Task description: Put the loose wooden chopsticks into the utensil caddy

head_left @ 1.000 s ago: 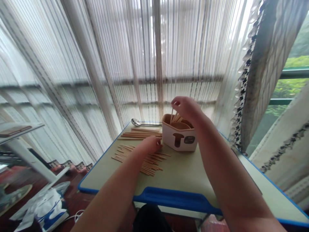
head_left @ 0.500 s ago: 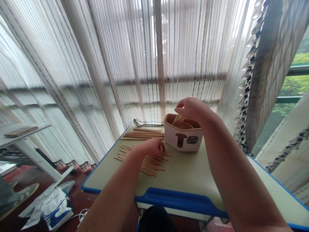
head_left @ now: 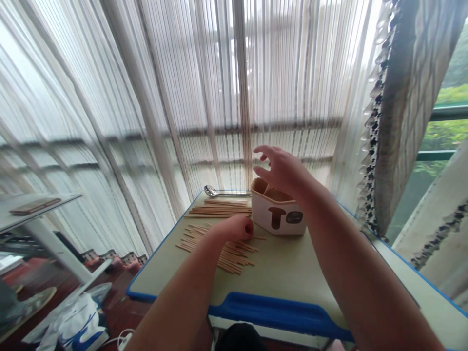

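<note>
My right hand (head_left: 280, 168) hovers over the white and tan utensil holder (head_left: 263, 214), fingers spread and nothing in them. The holder has divided compartments and a T-shaped cutout; my hand and forearm hide part of its opening. My left hand (head_left: 239, 228) is low over a loose spread of thin wooden sticks (head_left: 232, 261), which look like chopsticks. Its fingers are curled closed, and what they hold, if anything, is hidden. Behind it lies a row of longer wooden chopsticks (head_left: 215, 210). A metal slotted spoon (head_left: 211, 191) rests along the table's far edge.
The pale table (head_left: 285, 273) has a blue rim and a blue front tray (head_left: 274, 309). Sheer curtains (head_left: 204, 87) hang right behind it. At left stand a white side table (head_left: 36, 207) and, on the floor, a white plastic bag (head_left: 78, 319).
My right hand has opened and let go of the sticks it held in the holder, and they no longer show above the rim. My left hand stays over the sticks, curled more tightly.
</note>
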